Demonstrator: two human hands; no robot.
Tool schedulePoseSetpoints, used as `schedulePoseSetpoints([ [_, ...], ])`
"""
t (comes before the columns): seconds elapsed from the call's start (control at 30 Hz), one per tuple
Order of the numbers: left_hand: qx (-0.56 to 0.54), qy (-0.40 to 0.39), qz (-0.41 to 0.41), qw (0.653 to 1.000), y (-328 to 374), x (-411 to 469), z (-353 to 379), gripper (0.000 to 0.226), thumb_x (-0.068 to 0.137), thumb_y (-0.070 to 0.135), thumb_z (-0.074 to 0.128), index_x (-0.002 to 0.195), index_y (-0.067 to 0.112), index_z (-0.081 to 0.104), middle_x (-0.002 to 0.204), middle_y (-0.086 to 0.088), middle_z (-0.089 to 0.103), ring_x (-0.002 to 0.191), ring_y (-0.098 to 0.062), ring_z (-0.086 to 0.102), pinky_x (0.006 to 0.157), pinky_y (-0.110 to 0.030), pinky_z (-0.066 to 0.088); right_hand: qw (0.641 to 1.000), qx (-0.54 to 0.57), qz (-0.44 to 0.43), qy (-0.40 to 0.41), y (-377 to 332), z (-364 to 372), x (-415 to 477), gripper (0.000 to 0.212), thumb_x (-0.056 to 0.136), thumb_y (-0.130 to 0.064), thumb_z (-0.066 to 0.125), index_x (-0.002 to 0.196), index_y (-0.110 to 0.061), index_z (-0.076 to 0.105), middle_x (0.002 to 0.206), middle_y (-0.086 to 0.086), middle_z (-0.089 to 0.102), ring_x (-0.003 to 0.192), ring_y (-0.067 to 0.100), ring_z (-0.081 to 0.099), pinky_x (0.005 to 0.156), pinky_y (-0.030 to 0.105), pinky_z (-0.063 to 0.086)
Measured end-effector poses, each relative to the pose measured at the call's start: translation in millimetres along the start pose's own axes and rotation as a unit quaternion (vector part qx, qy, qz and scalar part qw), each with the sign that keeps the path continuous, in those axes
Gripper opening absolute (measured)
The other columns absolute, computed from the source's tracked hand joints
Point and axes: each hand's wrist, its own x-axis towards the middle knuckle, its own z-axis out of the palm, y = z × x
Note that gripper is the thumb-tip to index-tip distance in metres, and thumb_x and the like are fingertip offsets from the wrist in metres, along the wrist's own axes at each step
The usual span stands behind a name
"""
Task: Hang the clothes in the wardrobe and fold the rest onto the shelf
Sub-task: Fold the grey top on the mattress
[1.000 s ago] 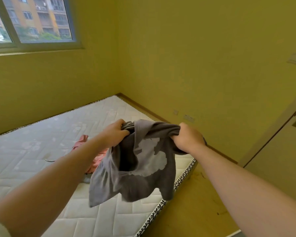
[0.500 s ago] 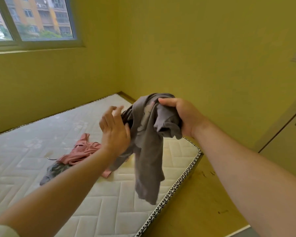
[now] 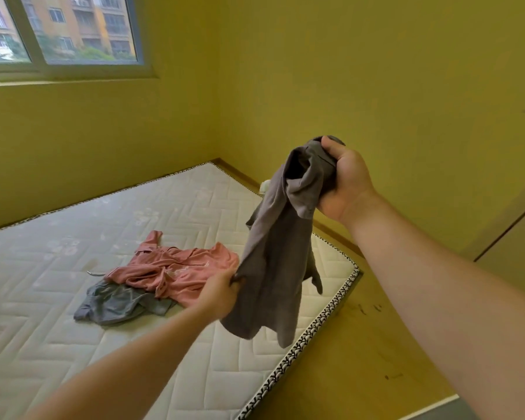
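A grey shirt point(image 3: 279, 262) hangs in the air above the mattress's right edge. My right hand point(image 3: 347, 183) grips its bunched top, held high. My left hand point(image 3: 222, 294) pinches the shirt's left edge lower down. On the white quilted mattress point(image 3: 73, 298) lie a crumpled pink garment point(image 3: 176, 268) and, partly under it, a blue-grey garment point(image 3: 119, 304). Neither wardrobe nor shelf is in view.
Yellow walls close the room in at the back and right. A window point(image 3: 67, 31) sits at the top left. A door point(image 3: 522, 237) with a handle stands at the right edge. Yellow floor point(image 3: 361, 359) runs beside the mattress.
My right hand has raised the shirt's top higher. My left hand let go near the top, dropped down and took hold of the shirt's lower left edge. The shirt now hangs lengthwise.
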Motion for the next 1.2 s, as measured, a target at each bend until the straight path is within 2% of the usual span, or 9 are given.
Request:
schedulePoseSetpoints([
  [0.23, 0.060, -0.001, -0.019, 0.998, -1.9, 23.3, -58.0, 0.023, 0.104, 0.023, 0.043, 0.120, 0.018, 0.059, 0.122, -0.009, 0.061, 0.117, -0.031, 0.055, 0.097, -0.036, 0.041, 0.938, -0.310, 0.017, 0.152, -2.5, -44.2, 9.7, 0.009, 0.094, -0.025, 0.062, 0.102, -0.020, 0.063, 0.093, 0.005, 0.067, 0.086, 0.027, 0.066, 0.069, 0.031, 0.054],
  [0.3, 0.069, 0.049, 0.010, 0.996, 16.0, 26.3, -76.2, 0.015, 0.105, 0.022, 0.039, 0.105, 0.017, 0.053, 0.107, -0.008, 0.061, 0.103, -0.031, 0.058, 0.082, -0.036, 0.039, 0.787, -0.604, 0.066, 0.113, 5.9, -51.9, 6.7, 0.007, 0.094, -0.018, 0.063, 0.099, -0.013, 0.062, 0.105, 0.009, 0.063, 0.100, 0.029, 0.063, 0.080, 0.031, 0.048],
  [0.4, 0.123, 0.092, 0.139, 0.978, 53.0, 28.6, -99.2, 0.011, 0.103, 0.018, 0.042, 0.106, 0.020, 0.052, 0.101, 0.000, 0.061, 0.092, -0.022, 0.057, 0.075, -0.032, 0.039, 0.426, -0.892, 0.150, 0.012, 23.0, -45.7, -1.3, 0.036, 0.098, -0.026, 0.055, 0.124, -0.001, 0.059, 0.136, 0.017, 0.056, 0.116, 0.030, 0.057, 0.090, 0.034, 0.047],
  [0.43, 0.143, 0.093, 0.186, 0.968, 65.6, 27.7, -102.1, 0.013, 0.102, 0.017, 0.044, 0.109, 0.022, 0.053, 0.103, 0.003, 0.061, 0.092, -0.020, 0.057, 0.076, -0.031, 0.041, 0.419, -0.897, 0.141, -0.003, 29.7, -41.8, -1.8, 0.053, 0.097, -0.031, 0.057, 0.140, -0.001, 0.047, 0.145, 0.016, 0.049, 0.126, 0.030, 0.053, 0.098, 0.035, 0.045],
  [0.53, 0.150, 0.088, 0.298, 0.939, 94.6, 21.2, -97.3, 0.018, 0.098, 0.013, 0.052, 0.114, 0.020, 0.059, 0.109, 0.003, 0.064, 0.091, -0.021, 0.058, 0.079, -0.035, 0.048, 0.703, -0.684, 0.133, -0.142, 58.6, -34.2, -3.7, 0.074, 0.086, -0.029, 0.075, 0.149, -0.020, 0.037, 0.139, 0.000, 0.057, 0.125, 0.020, 0.056, 0.107, 0.037, 0.044],
  [0.6, 0.155, 0.106, 0.331, 0.925, 102.9, 17.3, -92.3, 0.018, 0.095, 0.013, 0.056, 0.111, 0.019, 0.060, 0.106, 0.003, 0.065, 0.088, -0.022, 0.060, 0.076, -0.036, 0.050, 0.798, -0.569, 0.074, -0.184, 81.8, -34.5, -0.4, 0.041, 0.087, -0.015, 0.072, 0.127, -0.020, 0.060, 0.118, 0.001, 0.070, 0.112, 0.015, 0.064, 0.102, 0.033, 0.048],
  [0.77, 0.076, 0.248, 0.117, 0.959, 89.4, 17.8, -86.2, 0.032, 0.085, 0.043, 0.068, 0.101, 0.022, 0.049, 0.087, 0.008, 0.057, 0.076, -0.015, 0.054, 0.063, -0.033, 0.042, 0.860, -0.498, -0.018, -0.114, 108.8, -32.5, 17.5, 0.025, 0.092, -0.032, 0.061, 0.116, -0.027, 0.065, 0.111, 0.000, 0.071, 0.107, 0.018, 0.066, 0.099, 0.041, 0.052],
  [0.93, -0.058, 0.028, -0.101, 0.993, 58.2, 13.5, -88.9, 0.044, 0.078, 0.055, 0.076, 0.103, 0.024, 0.060, 0.093, 0.004, 0.068, 0.083, -0.013, 0.064, 0.065, -0.025, 0.050, 0.916, -0.397, 0.028, -0.048, 119.0, -30.5, 23.8, 0.033, 0.090, -0.046, 0.062, 0.116, -0.024, 0.064, 0.111, 0.000, 0.072, 0.106, 0.020, 0.067, 0.098, 0.047, 0.053],
  [1.2, -0.255, 0.112, -0.015, 0.960, 59.0, 17.1, -123.1, 0.028, 0.100, 0.010, 0.051, 0.096, 0.029, 0.070, 0.100, -0.005, 0.072, 0.101, -0.026, 0.066, 0.090, -0.043, 0.055, 0.843, -0.509, 0.127, -0.117, 101.9, -40.3, 11.3, 0.058, 0.078, -0.074, 0.062, 0.112, -0.026, 0.067, 0.104, 0.000, 0.075, 0.095, 0.021, 0.073, 0.089, 0.045, 0.058],
])
